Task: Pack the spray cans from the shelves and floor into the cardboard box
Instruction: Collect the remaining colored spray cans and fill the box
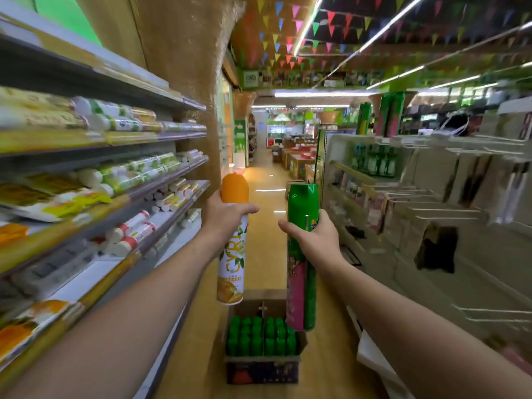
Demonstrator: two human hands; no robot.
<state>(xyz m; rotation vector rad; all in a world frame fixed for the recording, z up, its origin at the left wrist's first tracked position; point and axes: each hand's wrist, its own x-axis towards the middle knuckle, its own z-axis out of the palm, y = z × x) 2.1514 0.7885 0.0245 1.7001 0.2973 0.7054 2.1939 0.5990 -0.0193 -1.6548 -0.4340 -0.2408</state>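
Note:
My left hand [223,218] grips a tall white spray can with an orange cap [232,254] just below the cap, upright. My right hand [315,239] grips a tall green and pink spray can with a green cap [300,283], also upright. Both cans hang above an open cardboard box [260,370] on the aisle floor. Inside the box stand several green-capped spray cans [260,336] in tight rows. The far part of the box behind the rows looks bare.
Shelves [121,203] on the left hold rolls and packets, close to my left arm. On the right stand wire racks [431,203] and a shelf with green bottles [374,162]. The tan aisle floor [264,180] runs ahead. White flat sheets [371,355] lie right of the box.

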